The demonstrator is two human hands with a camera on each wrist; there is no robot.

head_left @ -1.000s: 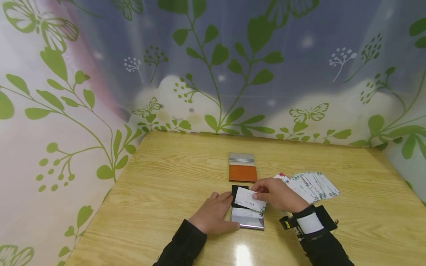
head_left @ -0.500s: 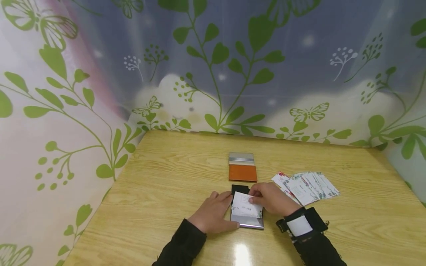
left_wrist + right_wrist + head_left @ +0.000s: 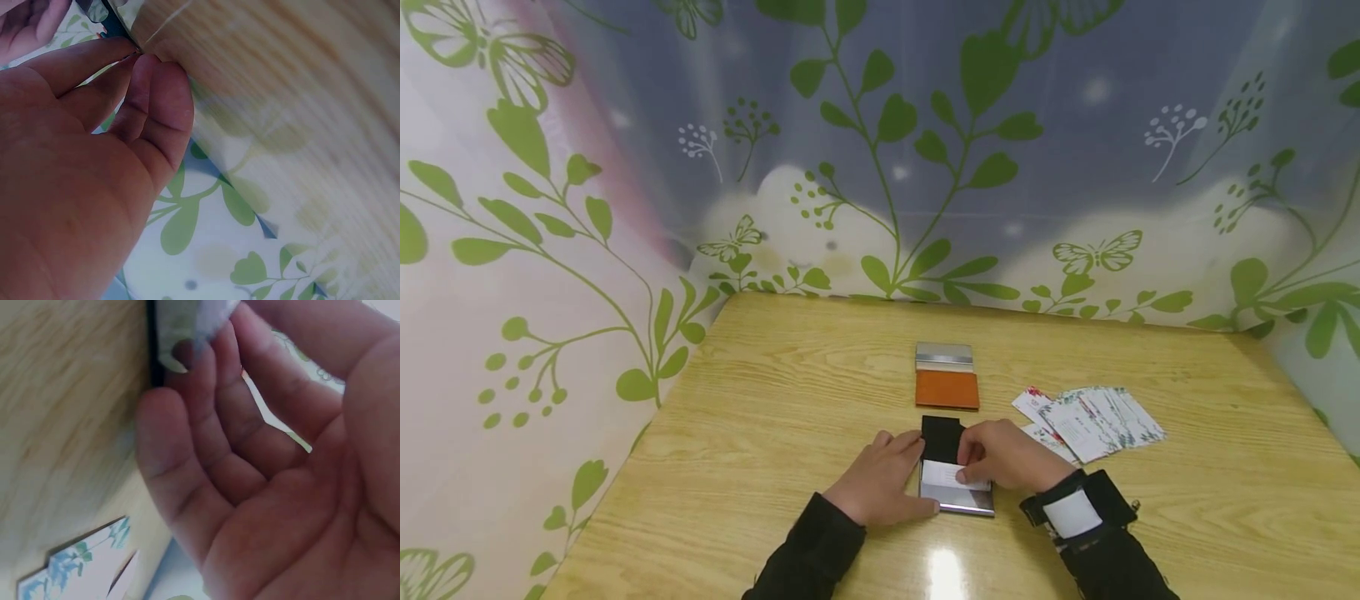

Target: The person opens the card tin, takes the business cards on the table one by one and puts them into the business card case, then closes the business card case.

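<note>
Card case: lies flat on the wooden table (image 3: 775, 375) in front of you, its metal pocket (image 3: 958, 502) at the near end and its black flap (image 3: 940, 439) laid back at the far end.
White card (image 3: 938, 474): sits partly inside the metal pocket, its far strip showing above the pocket's edge.
Your right hand (image 3: 1011, 457): comes in from the right with a narrow grip on the white card, thumb tip on its face and fingers curled beside the black flap; its fingertips are partly hidden.
Your left hand (image 3: 882, 485): lies along the left side of the card case, spread wide, fingertips at the left edge and thumb at the near left corner.
Loose cards (image 3: 1101, 423): fanned on the table to the right, beyond your right hand, white with leafy and red floral prints.
Orange piece (image 3: 947, 390): flat, just beyond the black flap.
Silver piece (image 3: 944, 356): against the orange piece's far side.
Right wrist: wears a black strap (image 3: 1111, 498) with a white patch.
Backdrop (image 3: 880, 208): printed with green leaves and butterflies, at the table's far edge.
</note>
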